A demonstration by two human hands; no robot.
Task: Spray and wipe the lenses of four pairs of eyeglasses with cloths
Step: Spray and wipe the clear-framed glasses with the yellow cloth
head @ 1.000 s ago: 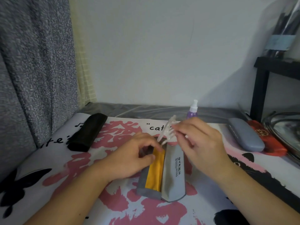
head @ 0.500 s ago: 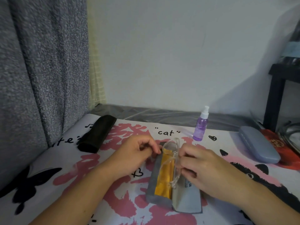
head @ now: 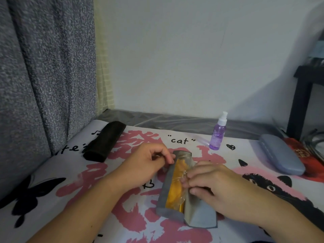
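An open grey glasses case (head: 165, 192) lies in the middle of the table, with a yellow cloth (head: 175, 186) inside it. A pair of clear-framed eyeglasses (head: 184, 174) rests in the case on the cloth, and my right hand (head: 210, 186) pinches its frame. My left hand (head: 149, 162) grips the case's left edge near its far end. A purple spray bottle (head: 218, 135) with a white nozzle stands upright behind the case.
A black soft case (head: 105, 141) lies at the far left near a grey curtain (head: 43, 67). A closed blue-grey hard case (head: 280, 153) lies at the right, partly on a red case (head: 303, 151). A black shelf leg (head: 299, 102) rises at far right.
My right hand has lowered the clear eyeglasses from above the case down into it onto the yellow cloth. My left hand stayed at the case's edge.
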